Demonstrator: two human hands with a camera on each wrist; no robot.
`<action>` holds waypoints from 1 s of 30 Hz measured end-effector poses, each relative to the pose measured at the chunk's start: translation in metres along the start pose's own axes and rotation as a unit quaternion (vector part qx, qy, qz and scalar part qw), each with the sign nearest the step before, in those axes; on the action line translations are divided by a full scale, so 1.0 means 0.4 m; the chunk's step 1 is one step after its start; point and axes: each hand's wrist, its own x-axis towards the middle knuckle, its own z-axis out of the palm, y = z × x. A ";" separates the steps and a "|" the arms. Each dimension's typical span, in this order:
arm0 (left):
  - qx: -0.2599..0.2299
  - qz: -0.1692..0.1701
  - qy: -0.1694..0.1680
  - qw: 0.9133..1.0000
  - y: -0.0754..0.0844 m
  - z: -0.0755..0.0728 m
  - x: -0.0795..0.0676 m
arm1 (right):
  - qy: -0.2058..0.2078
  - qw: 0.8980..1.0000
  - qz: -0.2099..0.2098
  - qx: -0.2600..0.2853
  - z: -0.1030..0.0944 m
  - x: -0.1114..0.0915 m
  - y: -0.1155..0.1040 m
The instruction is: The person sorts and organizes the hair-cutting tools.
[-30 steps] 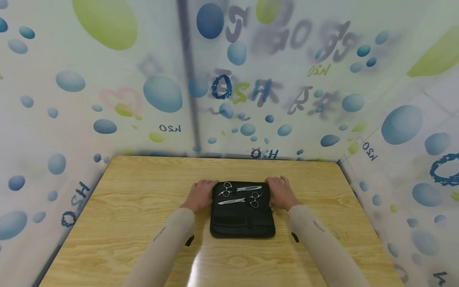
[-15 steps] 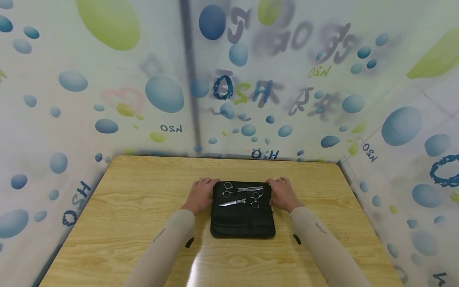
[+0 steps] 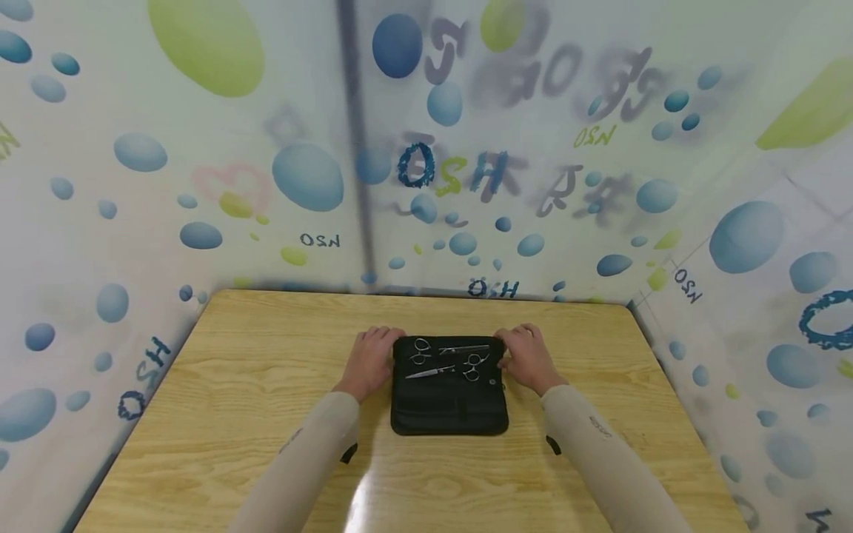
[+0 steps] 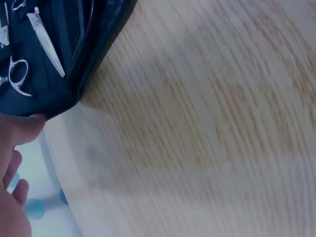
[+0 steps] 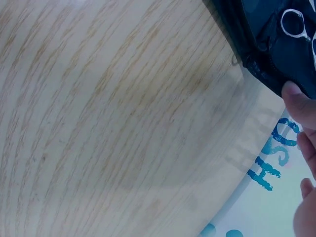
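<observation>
A black zippered scissors case [image 3: 426, 407] lies on the wooden table, with two pairs of silver hairdressing scissors on its face. The upper scissors [image 3: 466, 348] point right; the lower scissors [image 3: 429, 372] point left. My left hand [image 3: 369, 364] grips the case's far left corner, and my right hand [image 3: 531, 360] grips the far right corner. In the left wrist view the thumb [image 4: 27, 129] presses the case's edge near a scissor ring. The right thumb [image 5: 296, 101] pinches the edge likewise in the right wrist view. The fingertips behind the case are mostly hidden.
The wooden table [image 3: 233, 370] reaches back to a wall [image 3: 306, 89] printed with blue and green drops and lettering. Similar walls flank it left and right. Long pale sleeves [image 3: 300, 459] cover both forearms.
The case has shifted slightly, its near edge now farther from me, and its face looks darker with less glint on the scissors. Both hands keep hold of the far corners.
</observation>
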 end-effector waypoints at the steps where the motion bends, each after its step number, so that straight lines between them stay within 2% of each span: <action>1: -0.002 0.002 0.009 1.000 0.000 -0.003 -0.001 | 0.006 1.000 -0.001 -0.001 0.001 0.001 0.000; 7: -0.002 0.025 0.050 0.998 -0.006 -0.019 -0.006 | 0.032 0.999 -0.003 0.003 0.004 0.008 -0.001; 15: -0.014 0.064 0.075 0.995 -0.020 -0.027 -0.019 | 0.063 0.998 -0.021 0.008 -0.010 -0.006 -0.007; 23: -0.021 0.095 0.056 0.994 -0.018 -0.048 -0.047 | 0.061 0.997 -0.049 0.008 -0.017 -0.030 -0.007; 30: -0.028 0.108 0.014 0.994 0.001 -0.071 -0.084 | 0.050 0.996 -0.076 0.012 -0.018 -0.060 -0.011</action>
